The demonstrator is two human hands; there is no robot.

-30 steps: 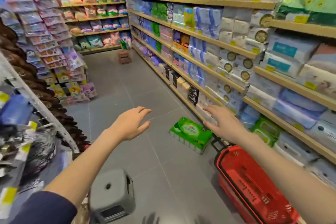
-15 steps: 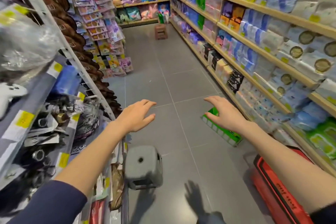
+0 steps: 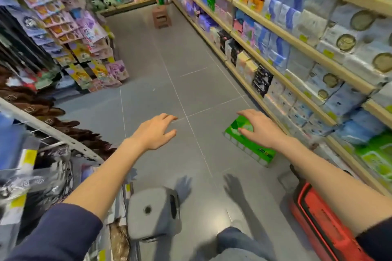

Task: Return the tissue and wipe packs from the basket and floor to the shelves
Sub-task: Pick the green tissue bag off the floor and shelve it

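Left hand (image 3: 156, 131): bare, palm down, fingers spread and slack, holding nothing, out over the floor (image 3: 191, 82) of matte grey square tiles.
Right hand (image 3: 259, 129): likewise loose and spread, empty, poised over the green pack (image 3: 251, 149); contact cannot be judged from here.
Green pack: glossy film, oblong block with a row of white panels along its side, lying on the tiles at the foot of the right-hand shelves (image 3: 297, 38).
Shelves: pale wood-edged boards stacked with soft blue and white wrapped bundles.
Basket (image 3: 316, 216): red ribbed plastic, on the floor near the pack; contents unseen.
Stool (image 3: 153, 212): grey moulded plastic, rounded square, holed top, by the left rack.
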